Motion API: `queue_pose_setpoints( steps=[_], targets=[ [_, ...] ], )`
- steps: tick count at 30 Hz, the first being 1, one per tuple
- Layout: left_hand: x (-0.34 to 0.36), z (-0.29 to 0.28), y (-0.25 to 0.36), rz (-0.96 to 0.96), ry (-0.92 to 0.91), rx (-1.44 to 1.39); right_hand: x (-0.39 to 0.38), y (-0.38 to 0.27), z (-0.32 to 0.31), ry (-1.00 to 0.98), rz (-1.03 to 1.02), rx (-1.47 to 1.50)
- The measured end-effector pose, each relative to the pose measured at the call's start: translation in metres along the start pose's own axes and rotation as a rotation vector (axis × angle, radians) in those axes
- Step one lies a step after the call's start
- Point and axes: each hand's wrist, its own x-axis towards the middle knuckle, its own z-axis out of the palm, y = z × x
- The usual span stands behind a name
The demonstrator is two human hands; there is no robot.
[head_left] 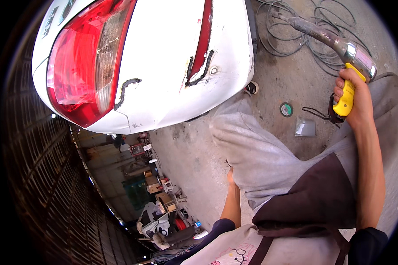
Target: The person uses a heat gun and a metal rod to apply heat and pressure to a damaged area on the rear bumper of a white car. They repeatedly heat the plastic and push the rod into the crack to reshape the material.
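At the right, my right hand [359, 95] is closed round the yellow grip of a hot-air welding gun [329, 39]. Its long metal barrel points up and left, towards the car but apart from it. My left hand [231, 176] hangs low beside my grey-trousered knee, which hides most of its fingers. A thin dark tip shows by them; what it belongs to I cannot make out. In front of me is the white rear bumper [163, 88] of a car. Rough black beads run beside its red reflector [202, 42] and below the tail light [86, 62].
A coiled cable [311, 44] lies on the concrete behind the gun. Near my legs are a round green-labelled tin or roll [286, 109] and a small grey packet [305, 127]. Boxes and clutter [163, 198] line the lower left, by a slatted metal wall [66, 190].
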Motion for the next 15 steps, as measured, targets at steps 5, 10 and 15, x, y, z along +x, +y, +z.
queue_pose_setpoints(
  steps=[5,10,15],
  targets=[
    [0.035,0.018,0.043,0.156,-0.028,0.219,0.0,0.013,0.002,0.094,-0.035,-0.294],
    [-0.029,0.051,0.159,0.139,-0.057,-0.27,0.003,0.045,0.005,0.027,-0.009,-0.517],
    [-0.07,0.085,0.221,0.553,-0.068,-0.204,-0.01,0.056,0.008,0.008,-0.02,-0.554]
  ],
)
